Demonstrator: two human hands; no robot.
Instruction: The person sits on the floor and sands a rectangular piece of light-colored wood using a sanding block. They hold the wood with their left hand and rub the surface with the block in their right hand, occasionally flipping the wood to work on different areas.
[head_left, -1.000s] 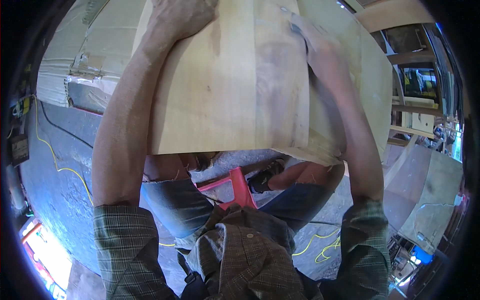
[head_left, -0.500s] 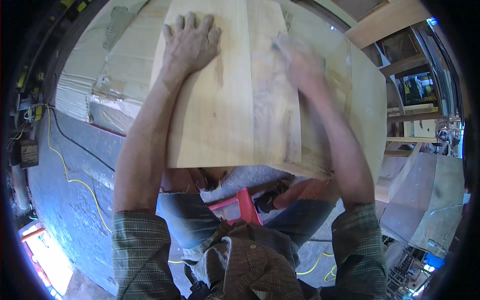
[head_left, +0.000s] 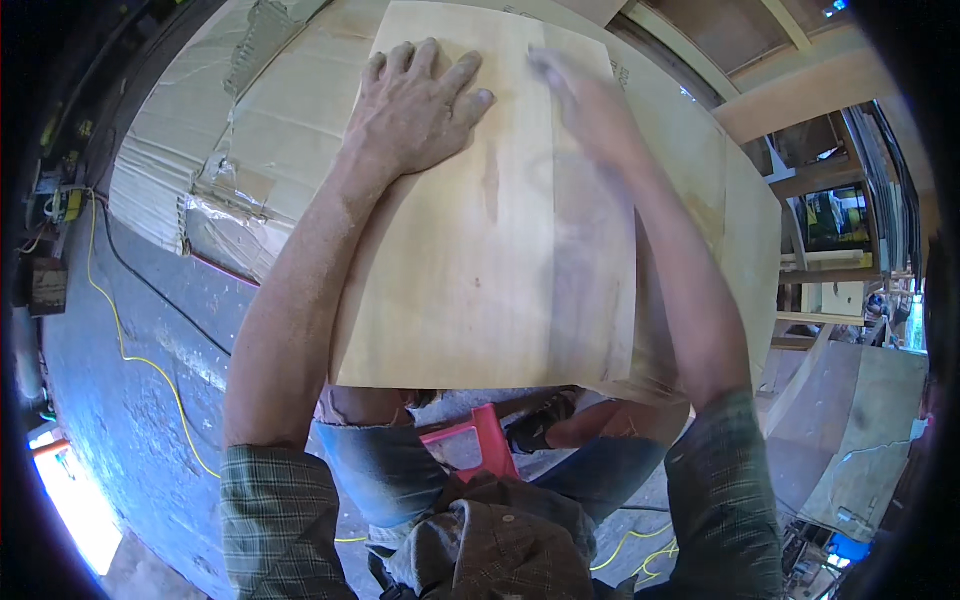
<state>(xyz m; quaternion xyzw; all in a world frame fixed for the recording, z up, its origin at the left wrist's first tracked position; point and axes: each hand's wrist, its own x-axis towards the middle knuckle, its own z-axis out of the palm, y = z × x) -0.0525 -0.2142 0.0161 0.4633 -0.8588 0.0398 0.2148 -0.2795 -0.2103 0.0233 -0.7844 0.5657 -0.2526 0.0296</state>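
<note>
A pale wooden board [head_left: 440, 290], with a lengthwise joint and a darker strip along its right side, lies flat in front of me. My left hand [head_left: 420, 115] rests palm down on its far left part, fingers stretched and thumb spread. Over the far right part of the board, close to the joint, is my right hand [head_left: 597, 112], smeared by motion. Something dark shows at its fingertips, but I cannot make out whether it is a held thing.
Flattened cardboard [head_left: 300, 110] lies under and around the board. A pink stool [head_left: 490, 440] shows between my legs. A yellow cord [head_left: 125, 330] and a black cable run over the grey floor at left. Wooden frames and shelving [head_left: 830, 180] stand at right.
My right hand has swept away from me and leftward over the board. The left thumb is spread wider. The board sits lower and further right in view, and the far edge now shows.
</note>
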